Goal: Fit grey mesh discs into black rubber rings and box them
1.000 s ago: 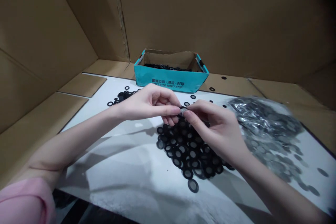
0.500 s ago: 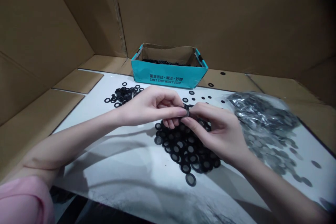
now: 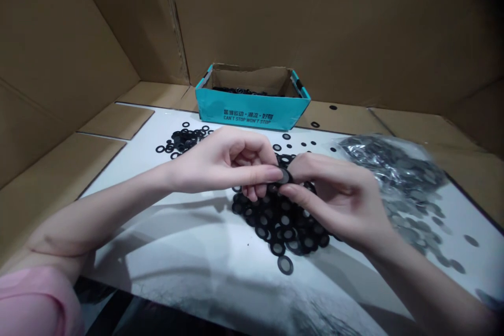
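Above the pile, a black ring washer with a grey disc in its middle (image 3: 285, 176) is pinched between the thumb and curled fingers of my left hand (image 3: 236, 163). From the other side, the thumb and forefinger of my right hand (image 3: 334, 189) close on the washer's right edge. Under both hands spreads a pile of similar black washers with grey centres (image 3: 283, 220), partly hidden by my fingers. To the left, beyond my left wrist, lies a smaller heap of open black rings (image 3: 183, 139).
A turquoise cardboard box (image 3: 252, 110) holding many black pieces stands at the back. On the right are a clear plastic bag (image 3: 394, 163) of dark pieces and scattered grey discs (image 3: 413, 231). Cardboard walls (image 3: 334, 26) enclose the white table (image 3: 177, 252).
My right hand has shifted slightly right and down. More of the washer between my fingers now shows, with its grey centre and black rim visible. My left hand stays almost in place.
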The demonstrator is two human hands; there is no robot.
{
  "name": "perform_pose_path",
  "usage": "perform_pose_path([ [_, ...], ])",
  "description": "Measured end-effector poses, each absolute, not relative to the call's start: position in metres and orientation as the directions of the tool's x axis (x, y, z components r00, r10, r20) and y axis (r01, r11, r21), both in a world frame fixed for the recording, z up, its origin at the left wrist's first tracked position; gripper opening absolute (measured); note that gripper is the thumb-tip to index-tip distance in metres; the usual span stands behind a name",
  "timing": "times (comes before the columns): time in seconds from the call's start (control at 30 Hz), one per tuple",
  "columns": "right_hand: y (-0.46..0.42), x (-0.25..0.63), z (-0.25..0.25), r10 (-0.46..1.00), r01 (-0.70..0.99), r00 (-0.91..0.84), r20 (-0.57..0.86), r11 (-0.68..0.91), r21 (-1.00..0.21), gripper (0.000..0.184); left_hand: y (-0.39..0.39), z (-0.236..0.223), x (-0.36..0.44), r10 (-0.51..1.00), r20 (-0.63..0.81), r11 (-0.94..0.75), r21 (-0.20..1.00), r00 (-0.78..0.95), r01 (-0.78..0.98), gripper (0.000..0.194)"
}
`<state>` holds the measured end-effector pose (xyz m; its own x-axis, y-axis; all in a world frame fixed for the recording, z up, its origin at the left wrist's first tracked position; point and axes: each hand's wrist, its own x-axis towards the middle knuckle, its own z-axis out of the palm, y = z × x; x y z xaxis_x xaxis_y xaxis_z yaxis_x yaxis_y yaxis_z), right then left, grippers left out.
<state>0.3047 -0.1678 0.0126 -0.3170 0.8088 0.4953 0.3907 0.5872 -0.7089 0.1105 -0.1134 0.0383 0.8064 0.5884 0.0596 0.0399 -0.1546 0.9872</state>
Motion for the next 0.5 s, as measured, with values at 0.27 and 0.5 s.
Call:
perform_pose_path([
  [0.27, -0.1694, 0.3024, 0.0108, 0.762, 0.413, -0.372, 0.529, 0.647, -0.641, 0.014, -0.107, 0.0412, 0.1037, 0.518, 0.043, -0.314, 0.938, 0.854, 0.144, 0.011],
  [0.5, -0.165, 0.3043, 0.0081, 0.723, 0.472, -0.461, 0.515, 0.691, -0.547, 0.017, -0.1062, 0.0347, 0.107, 0.53, 0.152, -0.472, 0.87, 0.834, 0.141, 0.012],
])
